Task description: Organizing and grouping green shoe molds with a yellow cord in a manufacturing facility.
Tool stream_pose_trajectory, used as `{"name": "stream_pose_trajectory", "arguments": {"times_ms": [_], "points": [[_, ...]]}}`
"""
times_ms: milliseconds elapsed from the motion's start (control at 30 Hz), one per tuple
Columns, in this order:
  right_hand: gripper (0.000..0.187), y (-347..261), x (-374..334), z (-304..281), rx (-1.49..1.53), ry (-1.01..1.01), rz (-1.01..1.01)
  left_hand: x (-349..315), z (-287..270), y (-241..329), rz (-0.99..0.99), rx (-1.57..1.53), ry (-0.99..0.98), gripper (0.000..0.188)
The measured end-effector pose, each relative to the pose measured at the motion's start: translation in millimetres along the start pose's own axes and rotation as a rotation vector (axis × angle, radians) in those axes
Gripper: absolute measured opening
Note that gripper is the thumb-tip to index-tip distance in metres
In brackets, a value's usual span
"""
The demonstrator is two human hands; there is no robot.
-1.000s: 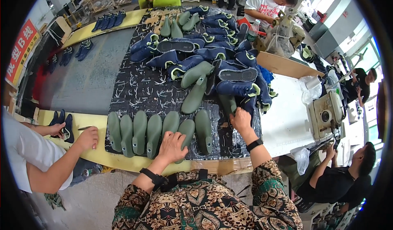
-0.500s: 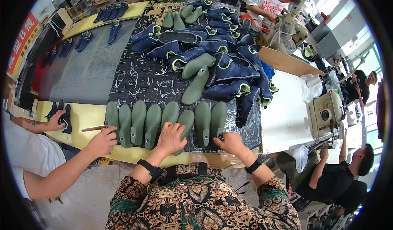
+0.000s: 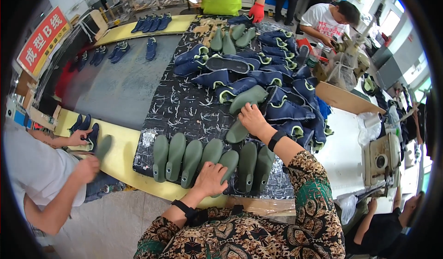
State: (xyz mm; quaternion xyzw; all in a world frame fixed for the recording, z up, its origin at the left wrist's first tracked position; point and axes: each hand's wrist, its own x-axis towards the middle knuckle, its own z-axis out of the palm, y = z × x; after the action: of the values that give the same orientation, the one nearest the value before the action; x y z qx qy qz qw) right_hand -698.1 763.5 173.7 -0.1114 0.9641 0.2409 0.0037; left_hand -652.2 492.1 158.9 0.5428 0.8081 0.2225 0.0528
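Green shoe lasts [image 3: 191, 162] stand side by side in a row along the near edge of the black-covered table. My left hand [image 3: 211, 178] is closed around the heel end of one last [image 3: 229, 161] in that row. Farther right and forward, my right hand [image 3: 251, 119] grips the upper end of a loose last [image 3: 236, 132]. Another last [image 3: 249, 98] lies just beyond its fingertips, against the heap of navy shoe uppers [image 3: 286, 104]. My right fingers partly hide where they meet the lasts.
At left, a co-worker's hand [image 3: 86, 169] holds a blurred green last [image 3: 105, 147] beside navy shoes on the yellow table edge [image 3: 110, 153]. More lasts [image 3: 228, 42] lie at the far side, near a person's red glove [image 3: 256, 12]. A sewing machine [image 3: 380, 160] stands right.
My right hand has left the row's right end and reached forward to the loose lasts by the heap. The co-worker at left has lifted the leftmost last away. My left hand stays on the row.
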Motion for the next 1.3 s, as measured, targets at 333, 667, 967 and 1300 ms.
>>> {"name": "stream_pose_trajectory", "arguments": {"times_ms": [333, 667, 967, 1300], "points": [[0.044, 0, 32, 8, 0.431, -0.181, 0.232, 0, -1, -7, 0.005, -0.008, -0.019, 0.042], [0.049, -42, 52, -39, 0.944, -0.112, 0.373, -8, -1, -10, 0.005, 0.05, 0.025, 0.042], [0.021, -5, 75, 26, 0.08, 0.017, 0.175, 1, -8, -6, 0.028, -0.001, -0.056, 0.044], [0.02, 46, 41, -3, 0.135, 0.074, 0.252, 7, -4, -4, 0.012, 0.013, -0.109, 0.041]]}}
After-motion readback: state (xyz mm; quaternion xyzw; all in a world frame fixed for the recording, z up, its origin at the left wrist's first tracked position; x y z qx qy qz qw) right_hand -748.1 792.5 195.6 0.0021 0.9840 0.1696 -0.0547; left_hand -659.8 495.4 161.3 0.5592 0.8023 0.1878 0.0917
